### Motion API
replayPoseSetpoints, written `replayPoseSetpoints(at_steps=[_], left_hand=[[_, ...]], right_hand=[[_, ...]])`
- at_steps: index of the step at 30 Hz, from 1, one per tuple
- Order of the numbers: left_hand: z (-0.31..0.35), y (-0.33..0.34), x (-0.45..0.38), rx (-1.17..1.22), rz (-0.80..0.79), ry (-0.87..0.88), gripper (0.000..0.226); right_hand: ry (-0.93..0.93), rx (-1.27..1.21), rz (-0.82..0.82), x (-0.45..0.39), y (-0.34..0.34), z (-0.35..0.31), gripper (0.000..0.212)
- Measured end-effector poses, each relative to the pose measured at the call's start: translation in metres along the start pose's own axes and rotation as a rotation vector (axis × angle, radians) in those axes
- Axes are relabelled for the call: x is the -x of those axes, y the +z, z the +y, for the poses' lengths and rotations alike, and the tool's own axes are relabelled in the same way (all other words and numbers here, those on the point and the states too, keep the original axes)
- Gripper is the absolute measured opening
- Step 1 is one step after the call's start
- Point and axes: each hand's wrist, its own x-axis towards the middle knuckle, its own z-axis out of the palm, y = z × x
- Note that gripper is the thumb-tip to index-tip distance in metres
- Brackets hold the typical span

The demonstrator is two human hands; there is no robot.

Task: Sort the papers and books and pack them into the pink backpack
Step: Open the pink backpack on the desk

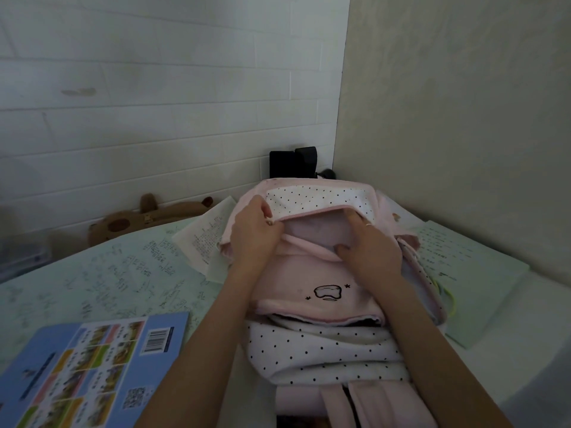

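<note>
I hold the pink backpack (pixel 321 282), lying at table centre, open by its mouth; best to spread the opening wide and flat before sliding anything in. My left hand (pixel 255 234) pinches the zipper edge at ten o'clock, my right hand (pixel 369 245) grips the front lip at two o'clock, both forearms reaching forward. The blue book (pixel 92 366) waits at seven o'clock.

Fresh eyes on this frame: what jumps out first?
Centre frame, the pink backpack lies on the table, both hands at its mouth: the left hand pinches the polka-dot-lined flap, the right hand reaches inside. Next, the blue book lies back cover up at lower left. Handwritten papers cover the table, and a brown plush toy lies by the wall.
</note>
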Motion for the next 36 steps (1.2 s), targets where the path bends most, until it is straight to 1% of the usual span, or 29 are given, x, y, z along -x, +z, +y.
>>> replayPoseSetpoints(at_steps=[2, 4, 6, 9, 12, 14, 17, 19, 20, 21, 22, 23, 24, 25, 26, 27, 28, 29, 30, 31, 32, 34, 36], left_hand=[[0.0, -0.004, -0.002, 0.003, 0.027, 0.031, 0.017], [-0.002, -0.007, -0.004, 0.033, 0.041, 0.024, 0.021], [-0.004, -0.007, -0.005, 0.014, 0.024, 0.027, 0.027], [-0.01, -0.005, -0.002, -0.012, -0.016, 0.023, 0.03], [-0.014, -0.005, -0.002, 0.069, -0.039, -0.041, 0.027], [-0.015, -0.005, -0.001, 0.082, -0.044, -0.043, 0.026], [-0.019, -0.003, 0.006, 0.054, -0.042, -0.016, 0.019], [-0.026, -0.002, 0.007, 0.076, -0.047, -0.047, 0.018], [-0.029, -0.003, 0.007, 0.137, -0.06, -0.088, 0.02], [-0.03, -0.004, 0.007, 0.219, -0.074, -0.132, 0.022], [-0.03, -0.007, 0.006, 0.288, -0.085, -0.163, 0.024], [-0.03, -0.01, 0.006, 0.334, -0.094, -0.175, 0.025], [-0.031, -0.013, 0.005, 0.345, -0.099, -0.168, 0.024], [-0.031, -0.017, 0.005, 0.331, -0.099, -0.155, 0.022], [-0.032, -0.021, 0.005, 0.262, -0.087, -0.142, 0.018], [-0.035, -0.027, 0.005, 0.129, -0.066, -0.137, 0.012], [-0.039, -0.033, 0.006, -0.052, -0.045, -0.152, 0.014], [-0.045, -0.037, 0.008, -0.25, -0.027, -0.186, 0.03], [-0.051, -0.041, 0.011, -0.39, -0.023, -0.228, 0.046], [-0.056, -0.043, 0.014, -0.414, -0.046, -0.281, 0.057], [-0.059, -0.045, 0.018, -0.367, -0.088, -0.32, 0.059], [-0.066, -0.042, 0.025, -0.266, -0.231, -0.322, 0.051], [-0.069, -0.041, 0.027, -0.257, -0.364, -0.336, 0.053]], right_hand=[[0.027, -0.018, -0.003, -0.002, 0.002, 0.001, 0.065], [0.044, -0.043, -0.022, -0.003, 0.003, 0.001, 0.063], [0.063, -0.063, -0.047, -0.003, 0.002, 0.002, 0.061], [0.059, -0.054, -0.075, 0.001, -0.001, 0.002, 0.057], [0.085, -0.091, -0.07, 0.005, -0.004, -0.001, 0.053], [0.107, -0.105, -0.049, 0.007, -0.004, -0.002, 0.05], [0.085, -0.094, -0.041, 0.012, -0.001, -0.004, 0.043], [0.099, -0.188, -0.084, 0.014, -0.004, -0.002, 0.037], [0.126, -0.305, -0.1, 0.015, -0.006, 0.002, 0.035], [0.156, -0.452, -0.084, 0.017, -0.01, 0.006, 0.03], [0.177, -0.574, -0.014, 0.018, -0.013, 0.012, 0.021], [0.196, -0.631, 0.09, 0.019, -0.016, 0.018, 0.013], [0.227, -0.628, 0.199, 0.019, -0.019, 0.023, 0.011], [0.282, -0.597, 0.282, 0.018, -0.021, 0.029, 0.019], [0.365, -0.533, 0.31, 0.016, -0.021, 0.036, 0.038], [0.467, -0.467, 0.261, 0.014, -0.02, 0.042, 0.064], [0.553, -0.447, 0.149, 0.011, -0.02, 0.047, 0.09], [0.604, -0.477, 0.019, 0.01, -0.019, 0.051, 0.111], [0.626, -0.511, -0.089, 0.01, -0.017, 0.053, 0.123], [0.638, -0.514, -0.16, 0.01, -0.015, 0.054, 0.13], [0.649, -0.491, -0.197, 0.01, -0.013, 0.056, 0.135], [0.665, -0.435, -0.257, 0.007, -0.012, 0.057, 0.142], [0.65, -0.429, -0.324, 0.003, -0.012, 0.059, 0.148]])
